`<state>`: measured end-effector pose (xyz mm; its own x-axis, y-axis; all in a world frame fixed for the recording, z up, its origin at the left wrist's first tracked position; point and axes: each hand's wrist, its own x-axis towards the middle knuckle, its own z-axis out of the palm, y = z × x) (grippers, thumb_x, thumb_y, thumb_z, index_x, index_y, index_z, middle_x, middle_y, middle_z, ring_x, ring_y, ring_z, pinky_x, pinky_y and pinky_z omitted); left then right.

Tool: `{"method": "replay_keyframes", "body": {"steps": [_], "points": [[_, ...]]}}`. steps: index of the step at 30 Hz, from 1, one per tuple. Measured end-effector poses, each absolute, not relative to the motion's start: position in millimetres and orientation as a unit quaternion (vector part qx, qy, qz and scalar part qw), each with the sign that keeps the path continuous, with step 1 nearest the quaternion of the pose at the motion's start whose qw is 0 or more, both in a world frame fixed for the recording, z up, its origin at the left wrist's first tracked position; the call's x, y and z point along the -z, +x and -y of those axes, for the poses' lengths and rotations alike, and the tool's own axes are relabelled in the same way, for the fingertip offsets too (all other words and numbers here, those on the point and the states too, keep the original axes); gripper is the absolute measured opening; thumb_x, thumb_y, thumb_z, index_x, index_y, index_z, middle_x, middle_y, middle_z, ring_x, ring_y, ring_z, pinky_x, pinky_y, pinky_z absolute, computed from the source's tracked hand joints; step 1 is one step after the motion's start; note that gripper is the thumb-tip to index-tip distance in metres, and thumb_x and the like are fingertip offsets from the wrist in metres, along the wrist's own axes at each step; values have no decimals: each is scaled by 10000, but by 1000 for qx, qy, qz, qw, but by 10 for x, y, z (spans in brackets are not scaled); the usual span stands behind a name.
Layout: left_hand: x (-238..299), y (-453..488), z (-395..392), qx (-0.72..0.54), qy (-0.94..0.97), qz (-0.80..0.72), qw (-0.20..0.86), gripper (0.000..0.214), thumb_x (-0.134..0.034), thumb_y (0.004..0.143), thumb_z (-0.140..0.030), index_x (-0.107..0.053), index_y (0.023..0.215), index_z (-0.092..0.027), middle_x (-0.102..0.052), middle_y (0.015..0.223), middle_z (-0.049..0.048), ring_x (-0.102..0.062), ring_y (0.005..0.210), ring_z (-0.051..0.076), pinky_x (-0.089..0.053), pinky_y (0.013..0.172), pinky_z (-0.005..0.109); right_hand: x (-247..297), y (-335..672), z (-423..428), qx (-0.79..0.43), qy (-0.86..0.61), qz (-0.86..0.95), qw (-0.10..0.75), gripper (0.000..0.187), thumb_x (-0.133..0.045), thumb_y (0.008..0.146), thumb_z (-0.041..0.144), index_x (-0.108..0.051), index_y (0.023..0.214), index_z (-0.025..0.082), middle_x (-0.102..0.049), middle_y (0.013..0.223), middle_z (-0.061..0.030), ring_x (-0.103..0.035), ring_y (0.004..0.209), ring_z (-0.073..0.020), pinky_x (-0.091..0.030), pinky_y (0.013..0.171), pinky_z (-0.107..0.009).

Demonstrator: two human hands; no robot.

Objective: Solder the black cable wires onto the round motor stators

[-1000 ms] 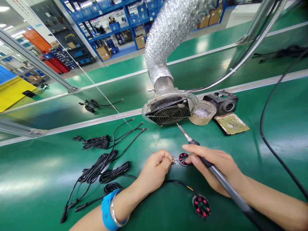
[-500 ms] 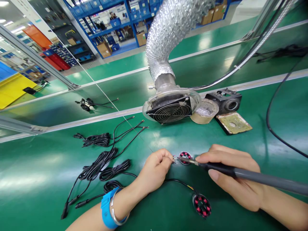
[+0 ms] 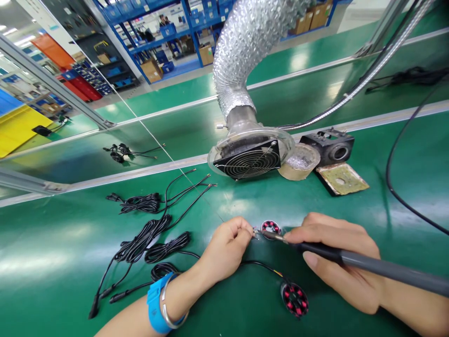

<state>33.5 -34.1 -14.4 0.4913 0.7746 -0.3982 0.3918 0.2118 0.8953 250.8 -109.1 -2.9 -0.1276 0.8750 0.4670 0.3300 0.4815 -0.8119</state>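
Observation:
My left hand [image 3: 229,243] is closed in a pinch on thin wire ends [image 3: 256,232], just left of a small round motor stator [image 3: 271,228] with red and black windings. In my right hand [image 3: 342,257] is a soldering iron [image 3: 322,250], gripped like a pen. Its metal tip reaches left over the stator's lower edge to the wire ends; whether they touch is too small to tell. A second stator [image 3: 294,299] lies nearer to me, joined to a black cable [image 3: 257,263] that passes under my left wrist.
Coiled black cables [image 3: 143,238] lie to the left. At the back stand a fume extractor [image 3: 250,161] on a silver duct, a round tub [image 3: 300,161], a black iron holder [image 3: 329,145] and a yellowish sponge [image 3: 342,179]. The iron's black cord [image 3: 394,182] loops at the right.
The soldering iron's tip has shifted slightly down and left at the wire ends. My left hand keeps its pinch almost unmoved.

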Motion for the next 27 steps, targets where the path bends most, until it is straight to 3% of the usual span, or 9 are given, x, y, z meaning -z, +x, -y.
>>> {"method": "replay_keyframes", "body": {"steps": [22,27], "points": [[159,326,341,-151,588,-481,633,232,-468,906,-344,-502,741,-184,-362,554,-76,-283,523,93,-225,491,238,3,2515,1106,-274,-425,696,510,292,-527,811,108,-677,1054,171,-603,719,-26,-541,595,-148,-404,508,-297],[119,345,328,-146,583,-477,642,279,-464,919,-391,-490,732,-186,-369,549,-75,-288,516,89,-218,488,236,39,2502,1076,-234,-450,699,504,312,-531,865,127,-645,1148,190,-662,831,-36,-588,640,-146,-459,553,-285]]}}
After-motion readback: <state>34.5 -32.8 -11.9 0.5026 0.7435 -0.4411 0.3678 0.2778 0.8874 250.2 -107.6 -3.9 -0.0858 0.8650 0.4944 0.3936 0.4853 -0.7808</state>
